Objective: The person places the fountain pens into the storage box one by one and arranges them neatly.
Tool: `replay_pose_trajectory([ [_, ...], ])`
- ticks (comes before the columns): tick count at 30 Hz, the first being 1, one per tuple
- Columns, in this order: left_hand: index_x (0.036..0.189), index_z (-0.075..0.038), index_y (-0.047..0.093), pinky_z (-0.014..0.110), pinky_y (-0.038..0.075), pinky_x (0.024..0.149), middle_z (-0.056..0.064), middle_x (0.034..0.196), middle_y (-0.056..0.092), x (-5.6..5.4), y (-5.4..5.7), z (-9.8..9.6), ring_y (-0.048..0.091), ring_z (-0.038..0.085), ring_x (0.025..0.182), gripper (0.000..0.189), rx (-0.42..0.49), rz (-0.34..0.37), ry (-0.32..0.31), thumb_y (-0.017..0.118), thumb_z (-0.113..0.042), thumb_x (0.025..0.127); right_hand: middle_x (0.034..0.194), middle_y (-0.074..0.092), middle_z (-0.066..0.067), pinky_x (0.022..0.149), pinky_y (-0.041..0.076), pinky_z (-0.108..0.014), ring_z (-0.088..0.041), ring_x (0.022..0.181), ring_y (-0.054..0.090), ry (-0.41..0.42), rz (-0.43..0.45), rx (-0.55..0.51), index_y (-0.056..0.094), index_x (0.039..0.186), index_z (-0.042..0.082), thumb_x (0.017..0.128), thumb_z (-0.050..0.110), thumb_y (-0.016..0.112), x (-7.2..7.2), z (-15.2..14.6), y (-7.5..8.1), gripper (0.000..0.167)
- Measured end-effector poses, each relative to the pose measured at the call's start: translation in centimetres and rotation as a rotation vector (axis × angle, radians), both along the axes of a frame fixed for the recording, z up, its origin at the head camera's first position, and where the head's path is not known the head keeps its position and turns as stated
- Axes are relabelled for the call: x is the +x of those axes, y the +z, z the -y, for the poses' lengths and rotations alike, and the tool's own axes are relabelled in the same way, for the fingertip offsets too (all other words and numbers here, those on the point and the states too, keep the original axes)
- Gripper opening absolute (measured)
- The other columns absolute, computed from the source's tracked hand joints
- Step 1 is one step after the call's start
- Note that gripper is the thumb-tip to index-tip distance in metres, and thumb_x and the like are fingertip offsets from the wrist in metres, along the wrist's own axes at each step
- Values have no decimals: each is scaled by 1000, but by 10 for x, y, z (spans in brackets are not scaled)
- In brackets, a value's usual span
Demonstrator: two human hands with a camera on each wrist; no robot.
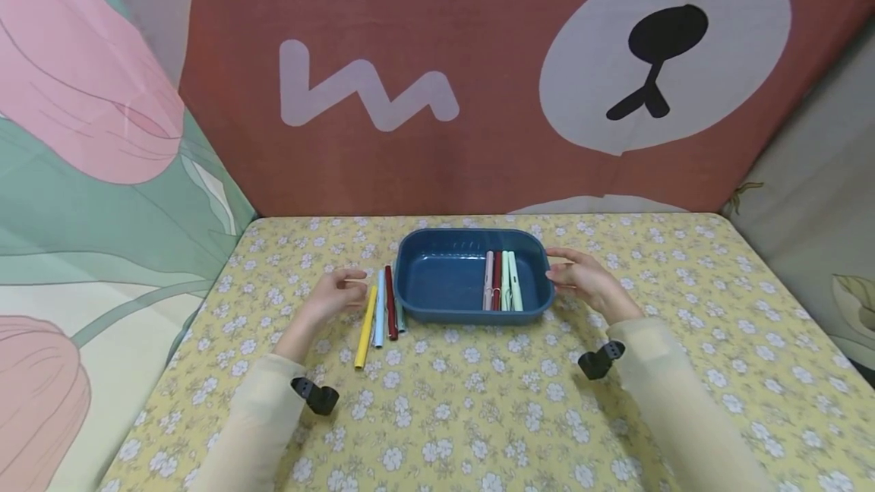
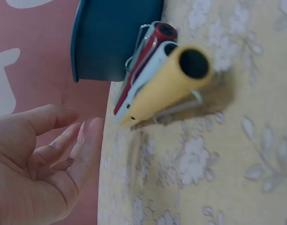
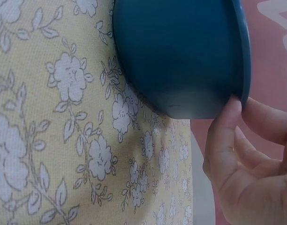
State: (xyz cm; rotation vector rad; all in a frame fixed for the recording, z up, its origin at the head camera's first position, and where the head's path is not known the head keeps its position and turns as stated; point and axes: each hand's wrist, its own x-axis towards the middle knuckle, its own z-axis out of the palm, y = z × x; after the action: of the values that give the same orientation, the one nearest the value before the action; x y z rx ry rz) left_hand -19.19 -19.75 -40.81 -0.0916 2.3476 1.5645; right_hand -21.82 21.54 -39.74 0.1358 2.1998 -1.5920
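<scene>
From my head view, the yellow pen [image 1: 365, 329] lies on the flowered tablecloth [image 1: 444, 401], just beside my left hand [image 1: 333, 296]. The light blue pen [image 1: 379, 311], dark red pen [image 1: 391, 302] and green pen [image 1: 401, 320] line up between it and the blue tray [image 1: 437, 279]. My right hand [image 1: 584, 279] is at the tray's right end; four pens [image 1: 497, 279] lie side by side inside.

At my left wrist, my fingers are loosely bent, a gap between thumb and fingertips, holding nothing. The yellow pen looks light, stiff and smooth, apt to roll; I'd pinch it mid-barrel, clear of its clip [image 2: 177, 109].

At my right wrist, thumb and finger nearly meet, pinching the tray's rim [image 3: 244, 56]. The tray looks like stiff, light plastic; that rim should grip better than the smooth wall [image 3: 176, 61].
</scene>
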Motion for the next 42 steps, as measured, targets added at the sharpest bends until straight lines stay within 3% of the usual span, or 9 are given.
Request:
replay_pose_trajectory([
  [6, 140, 6, 40, 41, 57, 92, 31, 132, 51, 2, -4, 3, 58, 38, 114, 45, -21, 18, -25, 47, -7, 98, 137, 44, -19, 78, 55, -19, -1, 86, 59, 7, 0, -5, 22, 153, 9, 98, 13, 52, 0, -1, 0, 62],
  [15, 136, 7, 44, 31, 60, 83, 28, 127, 55, 2, -13, 3, 65, 19, 94, 45, -56, 51, -16, 54, -5, 94, 132, 46, -15, 79, 55, -20, -1, 86, 59, 3, 0, -9, 23, 153, 9, 99, 13, 52, 0, -2, 0, 61],
  [27, 135, 4, 46, 33, 59, 85, 23, 122, 57, 5, -21, 2, 64, 17, 93, 48, -77, 94, -31, 61, -9, 92, 109, 52, -2, 75, 55, -20, -1, 79, 58, -3, 10, -21, 23, 153, 9, 99, 12, 51, -1, -2, 0, 60],
  [42, 135, 3, 47, 31, 60, 78, 22, 120, 58, 4, -23, -2, 64, 20, 94, 53, -142, 87, -32, 67, -10, 88, 99, 54, 4, 74, 56, -22, -1, 73, 58, -1, 1, -29, 23, 152, 8, 98, 11, 51, 0, -2, -2, 61],
])
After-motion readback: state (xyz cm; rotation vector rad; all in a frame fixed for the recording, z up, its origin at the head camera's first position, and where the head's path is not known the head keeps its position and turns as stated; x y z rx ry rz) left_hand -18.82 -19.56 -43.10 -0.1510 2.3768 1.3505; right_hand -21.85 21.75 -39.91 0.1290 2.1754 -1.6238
